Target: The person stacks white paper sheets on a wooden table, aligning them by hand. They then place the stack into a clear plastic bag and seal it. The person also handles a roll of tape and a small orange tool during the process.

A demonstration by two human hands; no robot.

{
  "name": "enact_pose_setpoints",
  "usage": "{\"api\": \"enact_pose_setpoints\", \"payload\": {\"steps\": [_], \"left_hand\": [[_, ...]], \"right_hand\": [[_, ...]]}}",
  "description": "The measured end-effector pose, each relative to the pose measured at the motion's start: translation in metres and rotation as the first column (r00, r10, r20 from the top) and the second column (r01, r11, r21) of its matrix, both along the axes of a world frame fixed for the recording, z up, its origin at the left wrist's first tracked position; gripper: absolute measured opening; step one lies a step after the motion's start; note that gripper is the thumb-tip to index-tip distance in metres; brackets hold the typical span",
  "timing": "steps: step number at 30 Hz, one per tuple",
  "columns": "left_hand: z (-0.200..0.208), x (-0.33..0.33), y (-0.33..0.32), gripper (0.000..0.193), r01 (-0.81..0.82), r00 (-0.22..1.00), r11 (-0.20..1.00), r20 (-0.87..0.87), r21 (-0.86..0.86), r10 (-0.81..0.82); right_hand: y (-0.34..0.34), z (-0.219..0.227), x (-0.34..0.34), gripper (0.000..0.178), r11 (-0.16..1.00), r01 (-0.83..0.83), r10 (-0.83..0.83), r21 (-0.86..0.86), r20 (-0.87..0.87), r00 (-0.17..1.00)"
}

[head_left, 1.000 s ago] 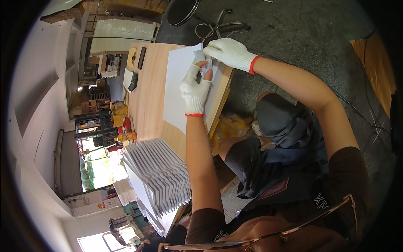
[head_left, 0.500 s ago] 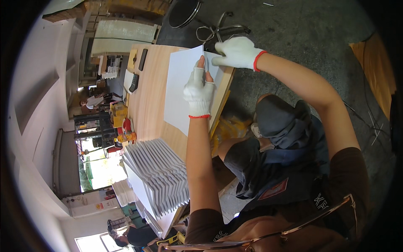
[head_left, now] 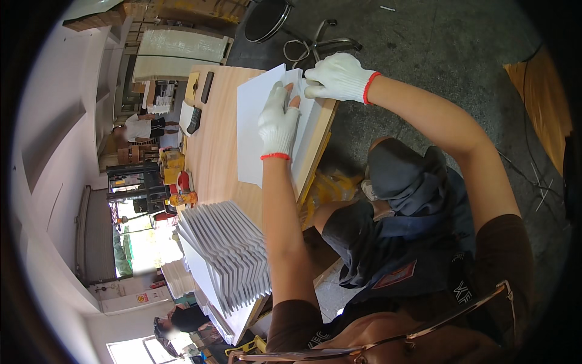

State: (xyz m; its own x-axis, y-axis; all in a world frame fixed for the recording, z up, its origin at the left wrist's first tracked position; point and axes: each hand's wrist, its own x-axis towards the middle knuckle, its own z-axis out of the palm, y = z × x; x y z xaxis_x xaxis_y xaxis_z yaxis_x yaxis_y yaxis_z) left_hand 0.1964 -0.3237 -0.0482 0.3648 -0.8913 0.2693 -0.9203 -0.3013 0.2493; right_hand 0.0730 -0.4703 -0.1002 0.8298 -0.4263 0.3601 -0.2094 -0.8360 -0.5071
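Lying near the table's point(head_left: 221, 139) near edge, the white sheets point(head_left: 251, 118) left a narrow strip of pale wood on the person's side, and their top corners reached the table's upper end. Their edges were out of line there, one sheet standing off to the left of the others. The gloved left hand point(head_left: 278, 126) rested over them, its fingers stretched forward and the bare tips of thumb and finger slightly parted; whether paper was caught between them could not be told. The gloved right hand point(head_left: 342, 77) came in from the side at the right-hand corner, fingers bent and gathered close together, their tips at the paper's edge; a pinch could not be made out. A gap separated the two hands.

To the left, wood grain stretched from the sheets to a black slim object point(head_left: 207, 87) and a dark handheld device point(head_left: 194, 121) by the far edge. Nearer the body, well apart from the hands, stood a fanned white stack point(head_left: 227, 258). Beyond the table's upper end, a black-seated stool point(head_left: 267, 19) and a chrome chair base point(head_left: 324, 43) stood on grey floor point(head_left: 424, 67).
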Motion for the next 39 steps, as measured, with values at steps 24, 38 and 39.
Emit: {"api": "enact_pose_setpoints", "payload": {"steps": [24,38,39], "left_hand": [[-0.018,0.009,0.013,0.025,0.04,0.833,0.963,-0.523,-0.267,-0.18],[-0.024,0.019,0.015,0.028,0.041,0.779,0.98,-0.608,-0.196,-0.154],[-0.024,0.019,0.015,0.028,0.045,0.78,0.979,-0.605,-0.199,-0.159]], "right_hand": [[0.018,0.005,0.018,0.038,0.885,-0.031,-0.089,0.464,0.234,0.968],[0.017,0.006,0.016,0.037,0.887,-0.027,-0.07,0.46,0.193,0.979],[0.017,0.006,0.016,0.038,0.888,-0.027,-0.069,0.46,0.189,0.98]]}}
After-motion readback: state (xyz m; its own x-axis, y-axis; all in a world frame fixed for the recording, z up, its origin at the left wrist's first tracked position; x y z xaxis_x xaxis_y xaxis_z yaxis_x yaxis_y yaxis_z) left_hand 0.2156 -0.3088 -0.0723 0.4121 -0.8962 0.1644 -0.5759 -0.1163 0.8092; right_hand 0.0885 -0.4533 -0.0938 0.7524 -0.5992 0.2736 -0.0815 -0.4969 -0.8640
